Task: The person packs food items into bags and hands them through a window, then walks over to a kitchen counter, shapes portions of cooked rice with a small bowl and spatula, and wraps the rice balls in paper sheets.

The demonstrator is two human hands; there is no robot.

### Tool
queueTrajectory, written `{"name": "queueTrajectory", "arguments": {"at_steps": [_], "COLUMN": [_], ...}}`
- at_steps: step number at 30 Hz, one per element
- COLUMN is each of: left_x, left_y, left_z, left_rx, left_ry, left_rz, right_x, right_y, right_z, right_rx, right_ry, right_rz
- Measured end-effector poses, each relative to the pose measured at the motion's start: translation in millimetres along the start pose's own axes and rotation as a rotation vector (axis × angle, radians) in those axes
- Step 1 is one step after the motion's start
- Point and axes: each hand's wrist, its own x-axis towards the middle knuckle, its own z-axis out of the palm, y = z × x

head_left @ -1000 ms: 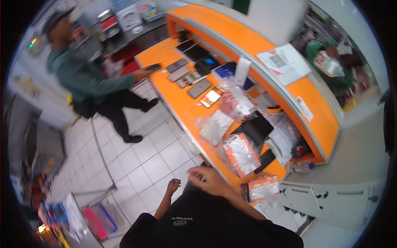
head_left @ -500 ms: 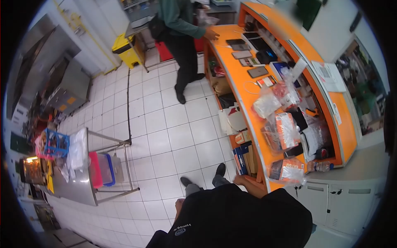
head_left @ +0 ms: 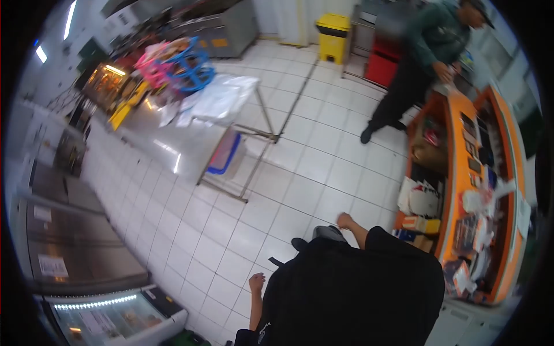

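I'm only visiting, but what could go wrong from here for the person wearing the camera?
A foot might catch the low rail of the steel table.

White plastic sheets reach the table's edge, so a brush could drag them off.

Papers seem to stick out under the orange counter and might snag a sleeve.

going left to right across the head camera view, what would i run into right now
Lit glass cabinet → blue openwork basket → the wearer's left hand, in the lower part of the view → yellow bin → red box → orange counter
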Motion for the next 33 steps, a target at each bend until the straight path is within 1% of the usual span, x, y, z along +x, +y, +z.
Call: {"name": "queueTrajectory", "arguments": {"at_steps": [1,2,3,4,5,7,8,10,11,12,13,14,16,17,18,20,21,22,24,26,27,29,30,31,32,33], "left_x": [7,8,5,5,3,-13,-10,5,1,-4,-6,-4,1,18,30,63,80,96,130,166,187,229,247,271,297,325], "left_y": [-11,-25,-37,-42,-45,-51,-47,-89,-102,-113,-107,-99,-87,-72,-59,-37,-30,-22,-9,1,5,10,10,15,20,23], "left_z": [-23,-42,-56,-69,-80,-91,-94,-88,-87,-86,-88,-91,-111,-126,-147,-185,-203,-219,-250,-284,-299,-331,-351,-375,-403,-436], "left_rx": [-0.042,-0.09,-0.137,-0.176,-0.205,-0.289,-0.341,-0.275,-0.037,0.197,0.214,0.202,-0.103,-0.229,-0.307,-0.444,-0.481,-0.516,-0.55,-0.557,-0.548,-0.501,-0.454,-0.416,-0.365,-0.283], "left_ry": [0.048,0.102,0.149,0.243,0.337,0.384,0.383,0.359,0.331,0.35,0.328,0.311,0.295,0.311,0.337,0.392,0.41,0.43,0.447,0.434,0.415,0.362,0.336,0.311,0.286,0.262], "left_rz": [-0.034,-0.077,-0.104,-0.079,-0.055,-0.1,-0.115,-0.186,0.047,0.282,0.257,0.189,-0.148,-0.249,-0.284,-0.324,-0.334,-0.342,-0.356,-0.367,-0.369,-0.369,-0.37,-0.361,-0.347,-0.322], "right_x": [64,55,51,58,74,110,124,159,179,195,224,260,246,257,274,284,279,289,321,367,388,435,451,476,514,529], "right_y": [-31,-88,-145,-191,-224,-288,-316,-353,-367,-378,-388,-407,-476,-508,-538,-607,-639,-672,-714,-764,-779,-791,-792,-790,-776,-761], "right_z": [-7,-82,-150,-196,-219,-243,-250,-248,-245,-231,-191,-168,-198,-193,-181,-213,-244,-263,-283,-299,-309,-320,-322,-339,-337,-336], "right_rx": [-0.055,0.35,0.626,0.9,0.869,0.99,0.979,0.855,0.711,0.565,0.317,0.07,0.152,0.131,-0.015,-0.151,-0.008,-0.015,-0.037,0.129,0.224,0.369,0.275,0.171,0.092,-0.063], "right_ry": [0.177,0.387,0.31,0.214,0.177,0.141,0.119,0.023,-0.022,-0.075,-0.048,-0.002,-0.32,-0.33,-0.351,-0.385,-0.44,-0.416,-0.399,-0.346,-0.256,-0.167,-0.204,-0.218,-0.431,-0.08], "right_rz": [-0.139,-0.145,-0.171,-0.182,-0.226,-0.423,-0.451,-0.435,-0.402,-0.37,-0.421,-0.483,-0.465,-0.631,-0.745,-0.983,-0.974,-0.995,-1.031,-0.993,-0.979,-0.797,-0.683,-0.566,-0.461,-0.605]}}
